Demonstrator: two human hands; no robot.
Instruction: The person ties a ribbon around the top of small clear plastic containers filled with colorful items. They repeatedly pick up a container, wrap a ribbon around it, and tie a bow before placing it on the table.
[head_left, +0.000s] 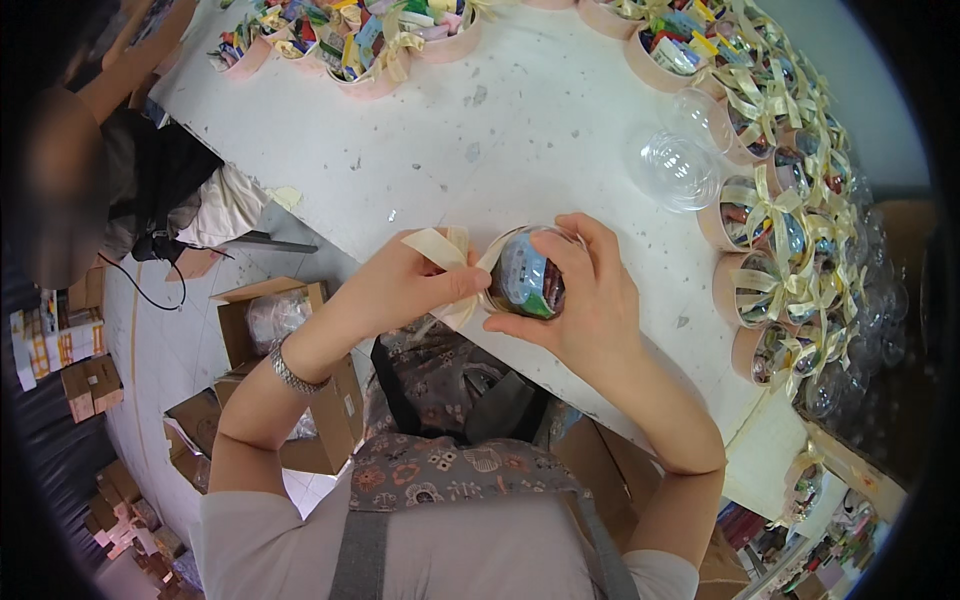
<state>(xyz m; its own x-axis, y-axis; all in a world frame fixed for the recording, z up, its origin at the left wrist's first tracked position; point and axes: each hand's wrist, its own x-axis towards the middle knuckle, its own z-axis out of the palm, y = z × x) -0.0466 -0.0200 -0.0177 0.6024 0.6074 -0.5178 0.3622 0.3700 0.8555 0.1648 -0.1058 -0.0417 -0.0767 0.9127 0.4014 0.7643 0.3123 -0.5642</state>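
Observation:
A round tub of wrapped items (526, 274) with a clear plastic cover is between my hands at the table's front edge. Its cover faces up towards the camera. My right hand (581, 289) grips the tub from the right, thumb below and fingers over the far rim. My left hand (420, 281) pinches a cream ribbon bow (442, 247) at the tub's left side, and ribbon ends hang below the fingers. Clear domed plastic lids (679, 171) lie on the table beyond my right hand.
The white table (480, 142) bears open pink tubs (375, 79) at the far left. Finished tubs with ribbon bows (757, 289) crowd the right side, clear lids behind them. Cardboard boxes (334, 420) stand on the floor at left. Another person's arm (142, 67) shows at upper left.

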